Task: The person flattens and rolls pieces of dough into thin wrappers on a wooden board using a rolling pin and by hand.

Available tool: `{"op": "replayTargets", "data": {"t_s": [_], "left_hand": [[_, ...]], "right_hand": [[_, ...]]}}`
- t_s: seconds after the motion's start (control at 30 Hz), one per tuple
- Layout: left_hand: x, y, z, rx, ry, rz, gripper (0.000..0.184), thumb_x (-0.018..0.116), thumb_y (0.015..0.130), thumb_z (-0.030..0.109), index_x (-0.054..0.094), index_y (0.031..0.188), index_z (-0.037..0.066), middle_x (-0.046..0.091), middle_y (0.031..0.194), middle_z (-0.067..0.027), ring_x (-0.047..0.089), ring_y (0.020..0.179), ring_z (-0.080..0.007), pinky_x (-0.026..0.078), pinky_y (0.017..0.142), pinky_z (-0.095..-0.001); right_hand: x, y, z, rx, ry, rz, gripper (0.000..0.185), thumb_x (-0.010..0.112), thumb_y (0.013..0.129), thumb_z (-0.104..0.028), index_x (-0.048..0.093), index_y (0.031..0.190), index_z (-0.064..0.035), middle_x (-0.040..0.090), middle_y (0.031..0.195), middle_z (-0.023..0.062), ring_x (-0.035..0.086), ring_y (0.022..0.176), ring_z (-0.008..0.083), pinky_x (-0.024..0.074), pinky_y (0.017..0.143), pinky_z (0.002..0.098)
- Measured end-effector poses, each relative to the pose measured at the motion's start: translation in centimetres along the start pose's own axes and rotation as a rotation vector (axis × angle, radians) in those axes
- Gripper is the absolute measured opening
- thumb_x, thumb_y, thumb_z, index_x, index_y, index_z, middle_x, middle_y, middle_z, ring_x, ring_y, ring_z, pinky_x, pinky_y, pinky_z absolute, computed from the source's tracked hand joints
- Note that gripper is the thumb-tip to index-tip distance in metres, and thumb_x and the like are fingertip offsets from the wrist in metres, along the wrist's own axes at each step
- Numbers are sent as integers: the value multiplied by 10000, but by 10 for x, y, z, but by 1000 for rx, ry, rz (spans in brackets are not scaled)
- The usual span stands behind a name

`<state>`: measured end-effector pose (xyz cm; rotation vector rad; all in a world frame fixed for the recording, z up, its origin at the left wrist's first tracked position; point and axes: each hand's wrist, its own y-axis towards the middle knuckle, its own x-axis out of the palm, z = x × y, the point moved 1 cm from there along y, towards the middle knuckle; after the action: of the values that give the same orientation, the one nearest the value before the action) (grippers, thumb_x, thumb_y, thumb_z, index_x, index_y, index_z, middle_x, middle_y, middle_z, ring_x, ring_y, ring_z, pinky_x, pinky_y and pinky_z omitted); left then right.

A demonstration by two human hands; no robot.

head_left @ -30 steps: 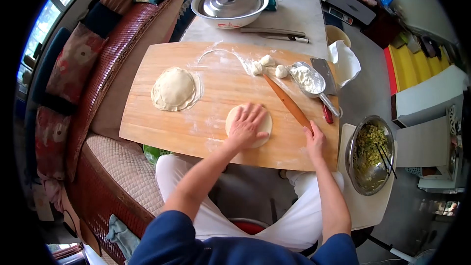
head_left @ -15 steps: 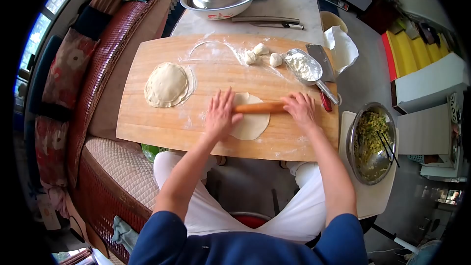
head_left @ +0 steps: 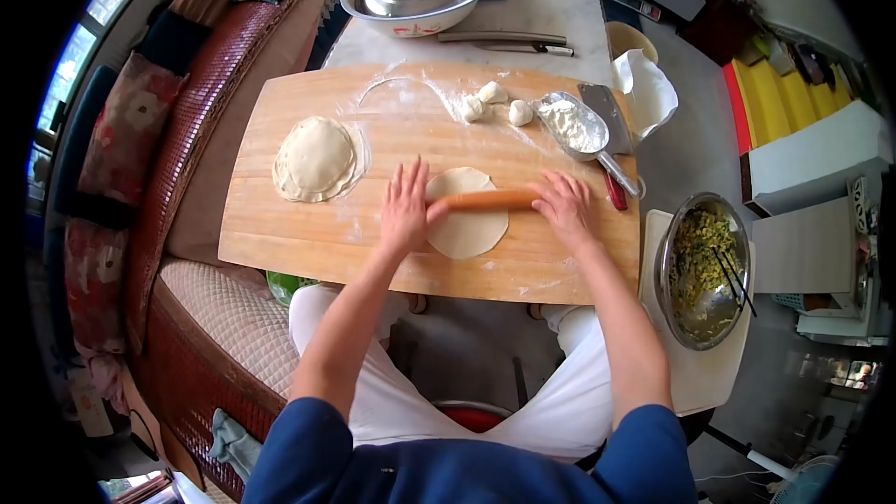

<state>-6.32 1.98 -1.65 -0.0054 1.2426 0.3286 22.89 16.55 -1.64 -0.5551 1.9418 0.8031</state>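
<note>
While left hand (head_left: pixel 404 217) and right hand (head_left: pixel 566 206), fingers spread, press its ends, rolling pin (head_left: pixel 490 199) spans dough round (head_left: pixel 468 236) left-right, center frame.

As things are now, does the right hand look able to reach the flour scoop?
Probably yes. The flour scoop lies beyond the right hand, with only wooden board between them. But this hand is on the rolling pin, so it would likely need to let go first.
</note>
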Motion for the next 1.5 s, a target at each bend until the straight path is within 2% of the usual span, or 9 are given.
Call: {"op": "replayTargets", "data": {"t_s": [0.1,0.27,0.37,0.6,0.8,1.0,1.23,1.43,1.5], "left_hand": [[4,13,6,32,-66,-40,818,602,934,525,334,1526,28,331,1595,-144,278,1472,-380,290,1177,-479],[-38,-104,58,307,-48,-318,1039,693,760,614,294,1559,83,267,1631,-101,224,1505,-369,256,1185,-549],[-24,-100,32,211,-4,-271,1011,654,797,622,275,1567,89,255,1639,-98,206,1509,-380,228,1196,-558],[-2,20,-18,-88,-12,-46,803,580,946,508,287,1559,80,252,1639,-98,198,1507,-378,205,1214,-518],[-30,-105,17,197,-74,-229,970,661,819,580,280,1569,97,261,1636,-107,210,1507,-374,170,1219,-522],[-13,-31,-22,-65,-27,-47,841,578,911,561,293,1563,114,250,1642,-101,187,1510,-392,172,1212,-541],[13,62,-25,-399,16,46,666,443,1002,531,340,1545,159,254,1644,-80,200,1506,-390,188,1213,-532],[-2,-21,7,-104,-67,-23,654,517,987,426,343,1533,109,251,1636,-125,224,1494,-398,199,1198,-554],[-22,-69,32,-46,-23,-75,790,625,912,418,304,1553,85,244,1639,-122,177,1517,-387,165,1206,-564]], "right_hand": [[6,-3,11,27,13,19,333,748,826,-266,711,1155,-231,552,1416,15,449,1346,284,293,1136,490],[-18,-73,6,-14,36,-105,345,733,848,-246,708,1192,-251,547,1426,22,415,1387,296,265,1167,517],[-34,-54,-28,-29,-9,-103,347,724,858,-246,709,1204,-257,559,1408,24,414,1382,312,266,1160,540],[10,12,6,8,-17,29,365,726,853,-273,697,1216,-269,579,1385,6,453,1343,281,298,1133,528],[-26,-64,-35,-89,-25,-86,505,794,766,-202,670,1250,-274,582,1365,-3,488,1309,250,319,1105,519],[-1,1,-32,-153,-48,21,554,810,748,-227,650,1277,-259,572,1332,11,509,1230,243,366,1013,482],[32,38,-29,63,-82,111,511,809,761,-326,651,1245,-285,591,1161,-34,538,1100,220,404,904,442],[11,-8,-24,-56,3,80,450,822,734,-272,703,1168,-278,606,1084,-30,564,1038,217,411,932,441],[3,-26,-23,-98,-13,60,462,825,726,-262,703,1171,-272,607,1103,-25,562,1060,222,390,989,465]]}}
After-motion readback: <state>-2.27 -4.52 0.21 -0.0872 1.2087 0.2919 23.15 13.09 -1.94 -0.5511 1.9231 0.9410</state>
